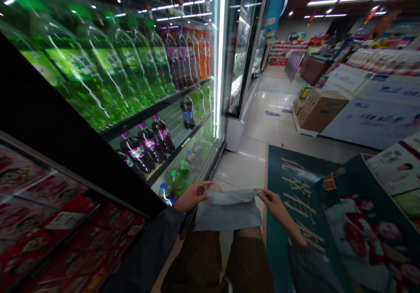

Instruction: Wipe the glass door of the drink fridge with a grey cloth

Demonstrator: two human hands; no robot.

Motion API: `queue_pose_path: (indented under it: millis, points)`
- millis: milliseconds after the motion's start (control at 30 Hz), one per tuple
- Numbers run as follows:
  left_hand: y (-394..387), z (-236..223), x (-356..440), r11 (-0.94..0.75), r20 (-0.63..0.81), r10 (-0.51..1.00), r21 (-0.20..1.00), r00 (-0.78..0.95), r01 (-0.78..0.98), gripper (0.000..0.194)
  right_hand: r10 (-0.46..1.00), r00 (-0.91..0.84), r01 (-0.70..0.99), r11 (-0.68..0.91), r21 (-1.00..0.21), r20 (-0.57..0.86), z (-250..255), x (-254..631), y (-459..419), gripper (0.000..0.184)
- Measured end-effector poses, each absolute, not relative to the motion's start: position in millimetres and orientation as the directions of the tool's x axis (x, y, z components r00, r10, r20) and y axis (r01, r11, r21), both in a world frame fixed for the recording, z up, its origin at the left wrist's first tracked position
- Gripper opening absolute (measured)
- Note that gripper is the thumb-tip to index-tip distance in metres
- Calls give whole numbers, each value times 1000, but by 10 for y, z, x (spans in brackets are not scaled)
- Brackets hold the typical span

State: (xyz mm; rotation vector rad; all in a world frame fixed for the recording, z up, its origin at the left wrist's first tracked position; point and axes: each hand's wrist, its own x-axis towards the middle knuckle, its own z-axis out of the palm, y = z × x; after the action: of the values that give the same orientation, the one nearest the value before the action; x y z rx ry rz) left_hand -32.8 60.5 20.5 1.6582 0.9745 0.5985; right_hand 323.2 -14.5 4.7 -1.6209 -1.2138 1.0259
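A pale grey cloth (229, 216) with a jagged lower edge hangs spread above my knees. Its top edge is folded over, and the fold shows a patterned strip toward the right. My left hand (194, 195) pinches the cloth near its upper left corner, with the index finger stretched out past the thumb. At the upper right corner, my right hand (274, 203) grips the cloth between thumb and fingers. Left of my left hand, behind the cooler glass, stands a small blue-capped bottle (167, 193) on the lowest level.
A lit drinks cooler holds green bottles (111, 56) and dark purple-capped bottles (151, 142). Red packages (62, 223) are stacked at lower left. A green floor mat (288, 188) lies at right, beside a printed display (364, 231). Cardboard boxes (320, 109) stand farther back along the aisle.
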Motion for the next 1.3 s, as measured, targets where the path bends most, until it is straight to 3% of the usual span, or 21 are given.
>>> queue_pose_path:
  millis: [167, 367, 467, 700, 800, 967, 1100, 1300]
  points:
    - [464, 72, -399, -130, -105, 822, 923, 560, 363, 39, 966, 168, 267, -235, -935, -195, -58, 3296, -347, 70]
    - [147, -125, -312, -141, -156, 863, 840, 481, 524, 57, 948, 180, 237, -302, -924, -263, -234, 3245, -549, 75]
    - [91, -221, -213, -108, -223, 865, 791, 449, 602, 44, 934, 229, 206, -322, -924, -274, -341, 3258, -550, 71]
    - [127, -181, -216, -56, -358, 838, 694, 411, 718, 40, 906, 296, 130, -352, -927, -302, -483, 3332, -513, 59]
    - [123, -90, -252, -77, -333, 844, 700, 420, 710, 21, 892, 331, 96, -355, -930, -307, -522, 3370, -517, 57]
    - [177, 1, -275, -69, -254, 888, 751, 384, 656, 13, 860, 344, 14, -407, -913, -378, -609, 3400, -543, 56]
    - [145, 35, -307, -31, -227, 906, 805, 357, 593, 16, 849, 316, -70, -424, -903, -423, -627, 3389, -567, 56]
    - [-158, -50, -417, -107, -140, 889, 862, 435, 495, 25, 834, 218, -179, -476, -861, -507, -637, 3406, -668, 62]
